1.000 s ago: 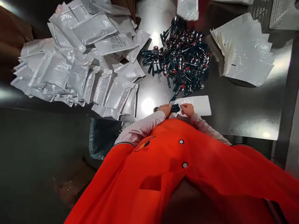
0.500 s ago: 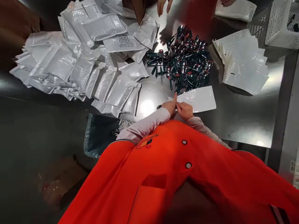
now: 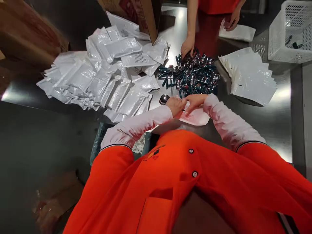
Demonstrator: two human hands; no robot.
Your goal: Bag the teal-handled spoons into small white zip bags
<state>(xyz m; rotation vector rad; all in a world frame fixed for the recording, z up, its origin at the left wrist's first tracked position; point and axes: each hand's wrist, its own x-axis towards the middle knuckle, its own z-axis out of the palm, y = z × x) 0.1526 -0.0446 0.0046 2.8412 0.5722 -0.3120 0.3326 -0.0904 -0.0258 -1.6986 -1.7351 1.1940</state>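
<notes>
My left hand [image 3: 175,105] and my right hand [image 3: 195,101] meet over a flat white pouch [image 3: 198,117] lying on the steel table [image 3: 255,123] just in front of my orange vest. The left hand's fingers curl at the pouch's left end, beside a spoon [image 3: 164,98] whose metal bowl pokes out to the left. The right hand presses flat on the pouch with fingers spread. Just beyond lies a heap of dark-handled spoons [image 3: 195,78].
A big pile of filled white pouches [image 3: 102,78] covers the table's left. A stack of flat pouches [image 3: 248,76] lies at the right, a white basket [image 3: 290,32] behind it. Across the table another person's hand [image 3: 187,45] reaches into the spoons. A cardboard box [image 3: 143,16] stands behind.
My view tilted up, showing the person opposite. The pouch shifted nearer to my body, and my right hand flattened onto it. The other person's hand came down onto the spoon heap.
</notes>
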